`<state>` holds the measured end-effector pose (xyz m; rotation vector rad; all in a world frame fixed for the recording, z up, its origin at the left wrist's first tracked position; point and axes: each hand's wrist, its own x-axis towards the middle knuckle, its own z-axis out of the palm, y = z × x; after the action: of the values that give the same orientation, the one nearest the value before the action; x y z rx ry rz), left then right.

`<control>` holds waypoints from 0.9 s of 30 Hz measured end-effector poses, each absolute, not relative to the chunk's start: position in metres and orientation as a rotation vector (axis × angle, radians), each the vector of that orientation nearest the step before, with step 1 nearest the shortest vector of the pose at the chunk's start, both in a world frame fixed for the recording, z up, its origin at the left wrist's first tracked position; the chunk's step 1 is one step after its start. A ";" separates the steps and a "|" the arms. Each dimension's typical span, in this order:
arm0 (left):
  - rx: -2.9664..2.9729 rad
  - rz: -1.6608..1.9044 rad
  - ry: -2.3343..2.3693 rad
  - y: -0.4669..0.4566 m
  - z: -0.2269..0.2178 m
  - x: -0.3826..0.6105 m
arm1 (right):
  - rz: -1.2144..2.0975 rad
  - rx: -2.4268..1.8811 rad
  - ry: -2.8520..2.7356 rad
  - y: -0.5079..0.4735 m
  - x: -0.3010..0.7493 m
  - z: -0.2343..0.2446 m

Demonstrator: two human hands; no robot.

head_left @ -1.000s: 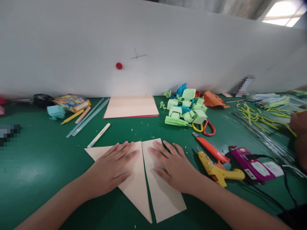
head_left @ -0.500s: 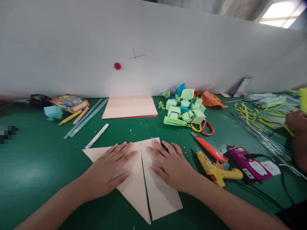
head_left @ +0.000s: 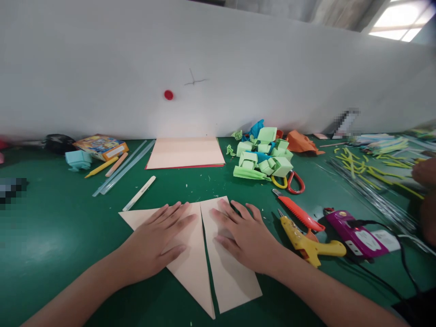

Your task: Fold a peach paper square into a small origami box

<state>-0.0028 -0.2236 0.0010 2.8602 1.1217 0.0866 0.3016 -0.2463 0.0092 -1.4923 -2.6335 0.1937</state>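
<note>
A pale peach sheet of paper [head_left: 197, 268], folded into two flaps that meet along a middle crease, lies on the green table [head_left: 51, 236] in front of me. My left hand [head_left: 155, 243] rests flat on the left flap with fingers stretched out. On the right flap, my right hand [head_left: 245, 236] lies flat, fingers spread. Neither hand holds anything.
Right of the paper lie a yellow glue gun [head_left: 306, 238], an orange cutter [head_left: 299, 211], a purple glue gun [head_left: 356, 234] and scissors [head_left: 289, 181]. Behind are green folded paper pieces [head_left: 265, 156], a peach paper stack [head_left: 185, 152], pens, glue sticks and a box [head_left: 100, 145]. Another person's hand [head_left: 424, 175] is at the right edge.
My hands stay flat on the paper. The other person's hand at the right edge has shifted slightly, and the yellow thing it held up half a second ago is out of view.
</note>
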 end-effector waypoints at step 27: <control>2.836 0.109 1.123 -0.224 0.003 -0.003 | 0.222 -1.520 -2.650 -0.244 0.309 0.013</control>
<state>-0.0027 -0.2239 0.0026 2.8360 1.1230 0.1087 0.3087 -0.2438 0.0134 -1.5199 -2.6503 0.2222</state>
